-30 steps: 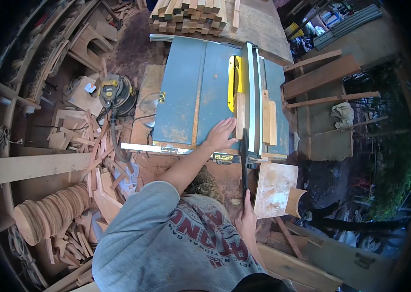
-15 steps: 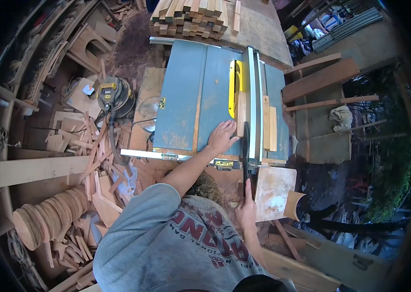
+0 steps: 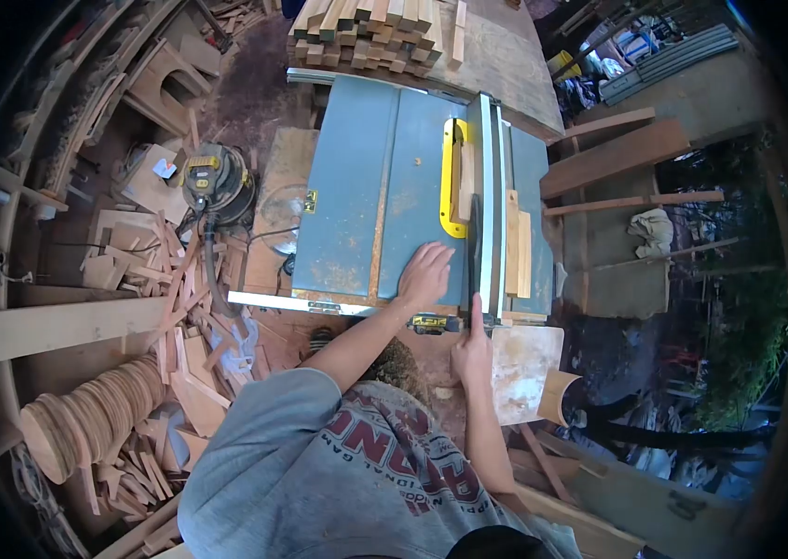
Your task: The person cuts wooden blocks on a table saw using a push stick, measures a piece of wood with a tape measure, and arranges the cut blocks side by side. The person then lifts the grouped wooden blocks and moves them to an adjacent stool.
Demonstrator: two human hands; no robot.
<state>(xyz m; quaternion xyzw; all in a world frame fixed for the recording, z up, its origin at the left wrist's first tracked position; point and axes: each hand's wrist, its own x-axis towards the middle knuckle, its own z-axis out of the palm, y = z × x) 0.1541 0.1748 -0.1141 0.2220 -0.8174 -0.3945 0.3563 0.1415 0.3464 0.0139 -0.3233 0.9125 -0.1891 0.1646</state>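
My left hand (image 3: pixel 426 274) lies on the blue table saw top (image 3: pixel 347 186) with its fingers stretched out, holding nothing. It rests just short of the yellow throat plate (image 3: pixel 452 219). My right hand (image 3: pixel 474 352) is wrapped round a dark push stick (image 3: pixel 476 244), the index finger laid along it. The stick runs forward beside the metal fence (image 3: pixel 487 205), its far end close to a narrow wood strip (image 3: pixel 466 177). That strip lies over the plate, along the fence; whether the stick touches it I cannot tell. The blade itself is hard to make out.
Two short wood strips (image 3: pixel 518 252) lie right of the fence. Behind the saw stands a pile of cut wood sticks (image 3: pixel 370 33). A shop vacuum (image 3: pixel 217 182) sits to the left, above offcuts (image 3: pixel 147 256) and a row of round wooden discs (image 3: pixel 95 410).
My right hand and the push stick have moved forward along the fence, and the wood strip has slid farther over the plate. My left hand has drawn back slightly from the strip.
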